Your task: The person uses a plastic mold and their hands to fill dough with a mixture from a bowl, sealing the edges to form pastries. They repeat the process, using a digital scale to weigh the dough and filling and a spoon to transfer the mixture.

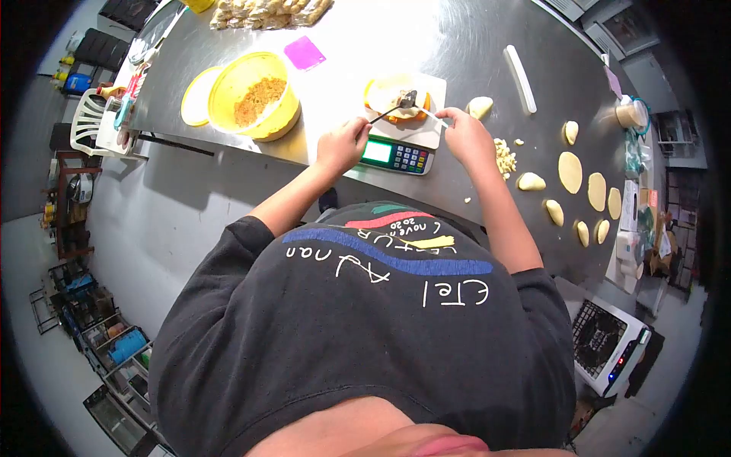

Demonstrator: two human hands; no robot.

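Observation:
A white digital kitchen scale [387, 154] with a lit green display stands at the table edge in front of me. On its platform lies a pale, round dough piece [384, 95] with orange and yellow patches around it. My left hand [345, 143] pinches a thin dark-handled utensil [383, 114] slanting in over the dough. From the other side, my right hand [466, 133] grips a thin silver-handled utensil [432, 116]. Their tips meet at a dark lump [408, 99] above the dough; the exact kind of each utensil is too small to tell.
A yellow tub [282, 122] of brown crumbly filling stands left, its lid [199, 95] beside it. A purple scraper [304, 52] lies behind. To the right are chopped pale pieces [504, 158], dough balls [531, 181], flat dough rounds [569, 172] and a white rolling pin [521, 79].

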